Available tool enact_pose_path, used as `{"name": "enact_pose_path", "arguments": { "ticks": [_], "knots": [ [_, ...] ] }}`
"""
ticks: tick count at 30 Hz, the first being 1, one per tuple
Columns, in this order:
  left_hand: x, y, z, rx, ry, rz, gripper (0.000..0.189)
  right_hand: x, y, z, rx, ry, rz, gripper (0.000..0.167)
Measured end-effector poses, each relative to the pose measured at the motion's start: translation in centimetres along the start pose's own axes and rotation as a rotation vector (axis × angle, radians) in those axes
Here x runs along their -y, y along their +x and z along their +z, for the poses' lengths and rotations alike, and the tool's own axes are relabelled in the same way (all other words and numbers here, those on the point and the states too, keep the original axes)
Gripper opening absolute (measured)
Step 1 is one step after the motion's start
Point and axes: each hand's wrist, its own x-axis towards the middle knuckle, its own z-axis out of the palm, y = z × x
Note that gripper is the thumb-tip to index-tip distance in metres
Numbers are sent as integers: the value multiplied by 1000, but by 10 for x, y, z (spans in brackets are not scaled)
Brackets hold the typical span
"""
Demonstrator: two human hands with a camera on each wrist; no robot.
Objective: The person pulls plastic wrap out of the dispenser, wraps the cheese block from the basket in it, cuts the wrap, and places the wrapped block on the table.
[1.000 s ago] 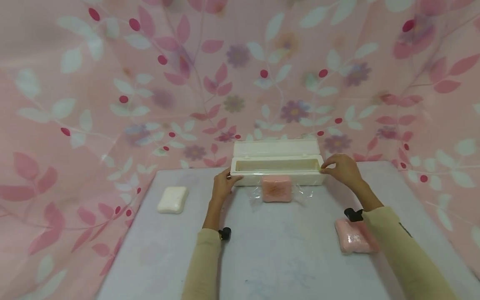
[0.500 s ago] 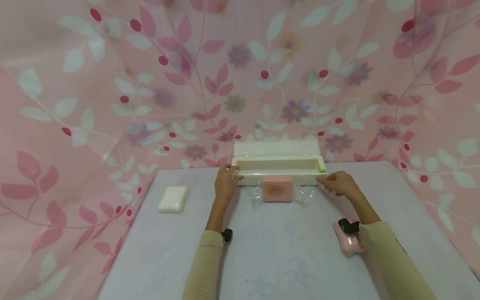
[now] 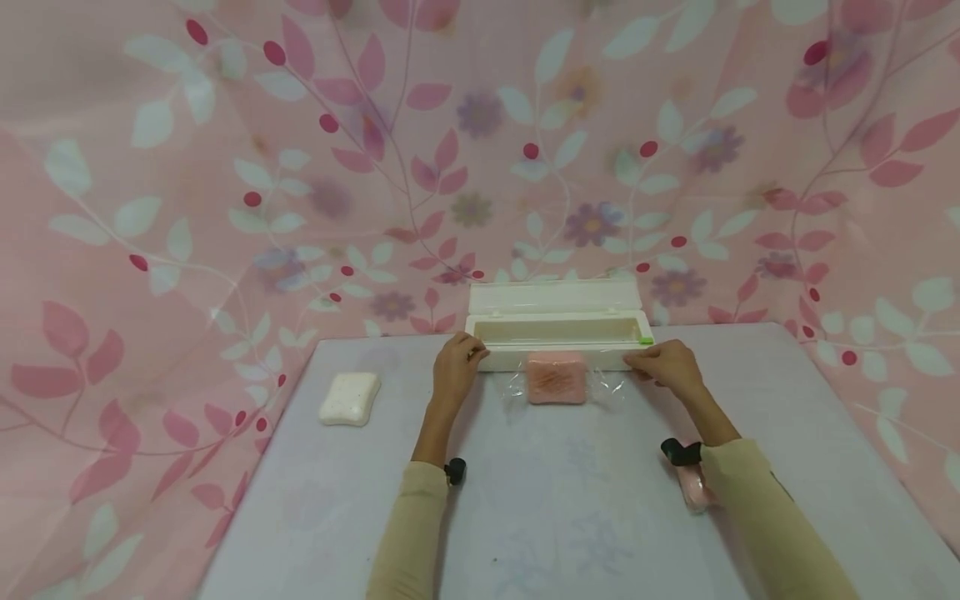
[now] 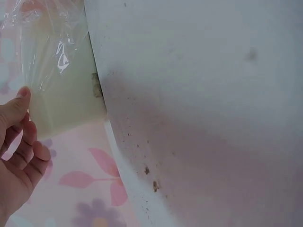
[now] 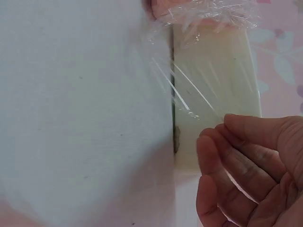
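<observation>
A long white cling film dispenser [image 3: 495, 360] stands at the table's back edge with its lid [image 3: 555, 297] raised. Clear cling film [image 3: 603, 385] comes over its front and lies about a pink soap-shaped block [image 3: 557, 379]. My left hand [image 3: 454, 367] pinches the film's left side near the dispenser's front left corner. At the other side my right hand [image 3: 667, 367] pinches the film between thumb and forefinger; in the right wrist view, taut creases in the film [image 5: 189, 87] run to those fingertips. The block's underside is hidden.
A white cushion-shaped block [image 3: 350, 398] lies on the table [image 3: 540, 500] at left. Another pink block [image 3: 693, 487], in shiny film, is partly covered by my right sleeve. A green piece [image 3: 645, 341] sits at the dispenser's right end. Floral cloth [image 3: 480, 150] hangs behind.
My right hand has moved from the dispenser's right end down and left to the film's edge. My left hand has shifted slightly right along the front. The green piece has come into view.
</observation>
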Motion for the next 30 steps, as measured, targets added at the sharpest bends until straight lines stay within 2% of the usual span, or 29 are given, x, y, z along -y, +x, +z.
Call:
{"name": "enact_pose_path", "arguments": {
  "ticks": [4, 9, 13, 19, 24, 30],
  "knots": [
    [-1, 0, -2, 45, 1, -6, 9, -2, -3, 3, -23, 27, -65, 37],
    [-4, -2, -6, 118, -12, -13, 10, 1, -9, -2, 0, 6, -124, 27],
    [-6, -5, -8, 167, -85, -50, 9, 5, -15, -6, 29, -30, -150, 22],
    [-5, -11, -8, 239, -265, -124, 7, 8, -23, -8, -12, -76, -224, 21],
    [-6, -15, -7, 269, -369, -146, 6, 6, -26, -8, -18, -61, -221, 19],
    [-11, -15, -8, 267, -413, -164, 8, 2, -25, -4, 94, -19, -162, 20]
  ]
}}
